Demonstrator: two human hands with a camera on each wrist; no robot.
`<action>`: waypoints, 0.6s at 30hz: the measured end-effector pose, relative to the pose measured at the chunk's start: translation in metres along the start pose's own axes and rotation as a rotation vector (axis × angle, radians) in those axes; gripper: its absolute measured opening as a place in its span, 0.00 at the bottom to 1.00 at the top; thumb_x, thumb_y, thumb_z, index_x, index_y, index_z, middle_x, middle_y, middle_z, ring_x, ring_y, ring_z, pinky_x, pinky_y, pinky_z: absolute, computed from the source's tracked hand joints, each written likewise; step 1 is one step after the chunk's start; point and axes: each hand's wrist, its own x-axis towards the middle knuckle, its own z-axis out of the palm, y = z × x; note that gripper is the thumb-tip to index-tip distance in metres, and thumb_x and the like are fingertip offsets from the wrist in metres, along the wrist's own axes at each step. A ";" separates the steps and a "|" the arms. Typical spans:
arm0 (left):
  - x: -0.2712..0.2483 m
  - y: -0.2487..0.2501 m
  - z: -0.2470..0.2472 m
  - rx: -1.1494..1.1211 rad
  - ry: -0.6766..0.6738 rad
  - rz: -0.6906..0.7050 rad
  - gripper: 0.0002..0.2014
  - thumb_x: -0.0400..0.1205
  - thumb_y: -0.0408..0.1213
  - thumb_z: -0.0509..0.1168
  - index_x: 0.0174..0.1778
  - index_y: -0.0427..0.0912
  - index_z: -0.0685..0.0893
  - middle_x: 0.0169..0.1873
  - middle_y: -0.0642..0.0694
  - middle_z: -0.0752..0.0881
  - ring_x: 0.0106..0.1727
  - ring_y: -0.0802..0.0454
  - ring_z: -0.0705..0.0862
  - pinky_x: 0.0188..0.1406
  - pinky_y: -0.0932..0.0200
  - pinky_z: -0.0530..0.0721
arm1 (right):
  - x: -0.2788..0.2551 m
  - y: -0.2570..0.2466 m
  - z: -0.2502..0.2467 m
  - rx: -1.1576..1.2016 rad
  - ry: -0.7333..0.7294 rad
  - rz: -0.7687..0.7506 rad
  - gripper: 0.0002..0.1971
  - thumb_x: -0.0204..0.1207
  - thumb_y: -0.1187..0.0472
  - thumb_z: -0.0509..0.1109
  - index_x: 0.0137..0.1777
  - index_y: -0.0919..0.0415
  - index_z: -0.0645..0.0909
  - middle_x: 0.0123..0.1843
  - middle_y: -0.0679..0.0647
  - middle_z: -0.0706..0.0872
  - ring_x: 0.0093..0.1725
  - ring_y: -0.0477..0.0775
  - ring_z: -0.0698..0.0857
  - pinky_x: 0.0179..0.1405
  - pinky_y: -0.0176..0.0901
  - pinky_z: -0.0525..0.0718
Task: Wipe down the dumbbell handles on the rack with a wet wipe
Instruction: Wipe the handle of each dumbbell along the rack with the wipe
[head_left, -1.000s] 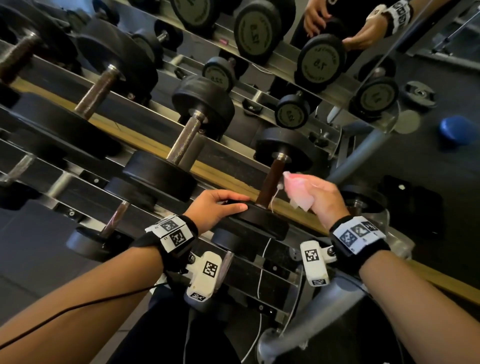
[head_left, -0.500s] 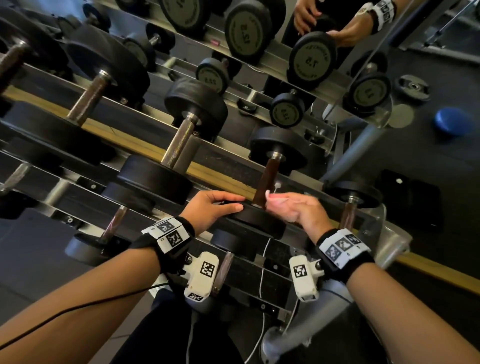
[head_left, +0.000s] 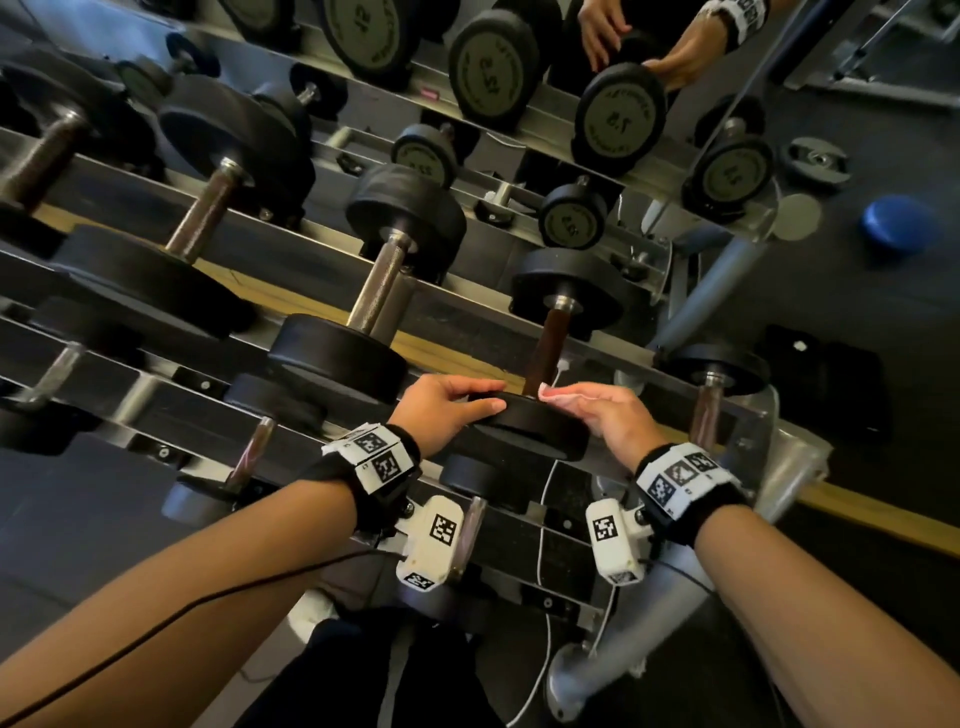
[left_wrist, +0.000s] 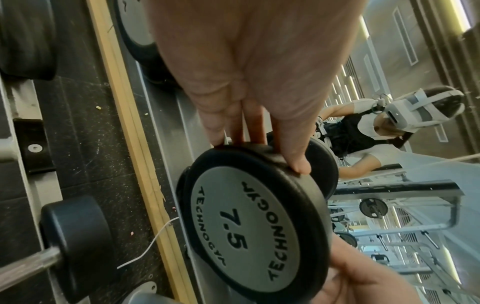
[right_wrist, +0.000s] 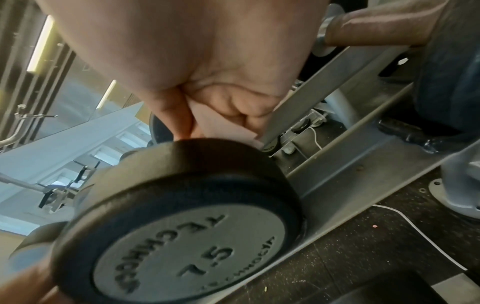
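— Two hands are on the same dumbbell (head_left: 530, 423), yes?
— Yes, the one marked 7.5. From the dumbbell's near disc, the left hand (head_left: 441, 410) is at 9 o'clock. Its fingers (left_wrist: 293, 156) curl over the rim of the disc and hold it; the thumb lies on top.
— And the handle?
— The brown handle (head_left: 545, 348) goes up from the disc toward 12 o'clock, to the far disc on the rack (head_left: 613, 348).
— Where is the wet wipe?
— The wet wipe (head_left: 558, 393) is at the foot of the handle, just at 3 o'clock of it, touching the top of the near disc. It sits under the fingertips of the right hand (head_left: 618, 421). In the right wrist view the fingers are bent narrow and pinch the wipe (right_wrist: 221, 121) against the palm.
— Does the wipe go around the handle?
— I cannot tell; it looks beside it.
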 end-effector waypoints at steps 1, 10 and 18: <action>-0.004 -0.001 -0.002 0.035 -0.015 0.013 0.17 0.79 0.44 0.75 0.63 0.63 0.87 0.57 0.62 0.89 0.61 0.65 0.85 0.67 0.64 0.79 | 0.000 -0.004 -0.001 -0.045 0.010 0.001 0.13 0.79 0.78 0.59 0.55 0.77 0.85 0.58 0.70 0.88 0.50 0.43 0.91 0.51 0.26 0.83; -0.068 -0.038 -0.073 0.032 0.064 -0.023 0.15 0.82 0.33 0.72 0.65 0.42 0.88 0.59 0.43 0.91 0.61 0.50 0.88 0.69 0.52 0.83 | -0.015 -0.070 0.036 -0.190 0.378 -0.154 0.18 0.81 0.75 0.61 0.41 0.56 0.88 0.39 0.47 0.87 0.36 0.35 0.85 0.49 0.34 0.82; -0.135 -0.147 -0.222 -0.029 0.202 -0.176 0.07 0.82 0.24 0.70 0.54 0.35 0.89 0.43 0.37 0.88 0.44 0.47 0.83 0.49 0.59 0.82 | -0.048 -0.088 0.211 -0.031 0.090 -0.307 0.10 0.77 0.65 0.65 0.47 0.62 0.88 0.42 0.50 0.90 0.43 0.42 0.88 0.39 0.29 0.83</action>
